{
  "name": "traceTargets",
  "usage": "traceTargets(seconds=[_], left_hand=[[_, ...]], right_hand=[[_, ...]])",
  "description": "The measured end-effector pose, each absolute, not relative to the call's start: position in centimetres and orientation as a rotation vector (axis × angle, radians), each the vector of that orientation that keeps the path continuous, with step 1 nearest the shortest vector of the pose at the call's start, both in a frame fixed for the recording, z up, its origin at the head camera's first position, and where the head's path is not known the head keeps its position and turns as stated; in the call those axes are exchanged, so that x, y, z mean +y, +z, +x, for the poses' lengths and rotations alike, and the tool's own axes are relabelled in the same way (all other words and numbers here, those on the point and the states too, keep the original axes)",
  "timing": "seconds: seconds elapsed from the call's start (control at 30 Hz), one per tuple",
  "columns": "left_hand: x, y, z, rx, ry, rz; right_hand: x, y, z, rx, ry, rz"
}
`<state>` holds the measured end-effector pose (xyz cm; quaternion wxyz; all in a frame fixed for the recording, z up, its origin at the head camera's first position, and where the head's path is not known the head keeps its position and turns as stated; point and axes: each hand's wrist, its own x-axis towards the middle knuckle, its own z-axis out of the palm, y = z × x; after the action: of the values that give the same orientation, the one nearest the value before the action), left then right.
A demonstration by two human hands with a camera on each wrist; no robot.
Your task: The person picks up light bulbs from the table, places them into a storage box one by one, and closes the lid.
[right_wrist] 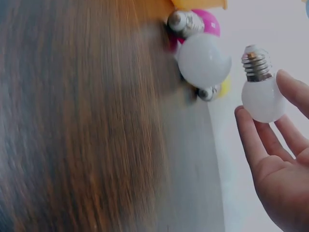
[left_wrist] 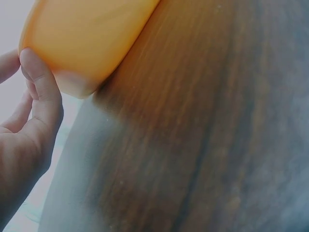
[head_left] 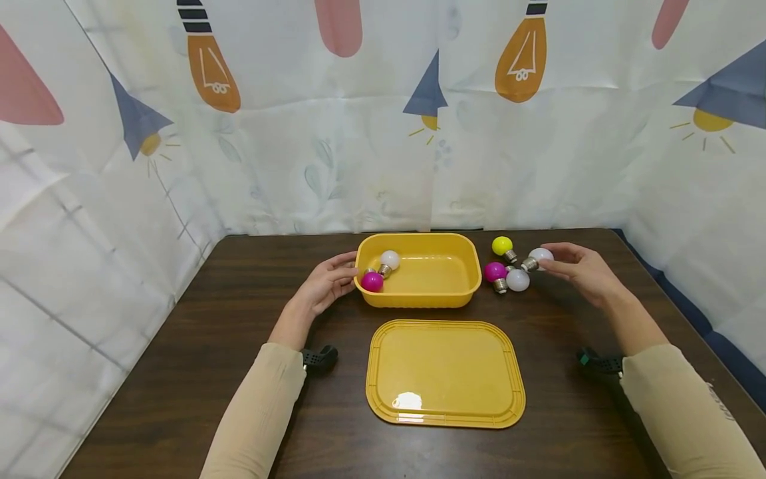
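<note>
My right hand [head_left: 577, 266] pinches a white light bulb [right_wrist: 263, 99] between thumb and fingertips, its metal screw base pointing away from the palm. Close beside it lie a yellow bulb [head_left: 501, 245], a magenta bulb [head_left: 495, 271] and another white bulb [head_left: 518, 281]. At the left end of a yellow plastic box [head_left: 419, 301], my left hand [head_left: 328, 285] touches the rim with relaxed fingers. In the left wrist view, the thumb [left_wrist: 36, 67] rests against the box's outer wall. Inside the box, at its left side, are a white bulb [head_left: 390, 259] and a magenta bulb [head_left: 372, 282].
A flat yellow lid [head_left: 445, 372] lies on the dark wooden table [head_left: 179, 372] in front of the box. Behind the table hangs a white curtain [head_left: 371, 166] printed with lamps and bulbs. Dark bands circle both wrists.
</note>
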<state>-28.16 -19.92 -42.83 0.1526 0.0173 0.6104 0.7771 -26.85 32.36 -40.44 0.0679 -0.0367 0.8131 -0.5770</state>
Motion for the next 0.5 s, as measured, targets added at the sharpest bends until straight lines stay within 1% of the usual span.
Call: traceTargets(seconds=[0.5], left_hand=[[-19.9, -42.9, -28.2, 1.743, 2.238, 0.043]], right_hand=[[30.2, -39.9, -26.4, 2.462, -1.77, -0.148]])
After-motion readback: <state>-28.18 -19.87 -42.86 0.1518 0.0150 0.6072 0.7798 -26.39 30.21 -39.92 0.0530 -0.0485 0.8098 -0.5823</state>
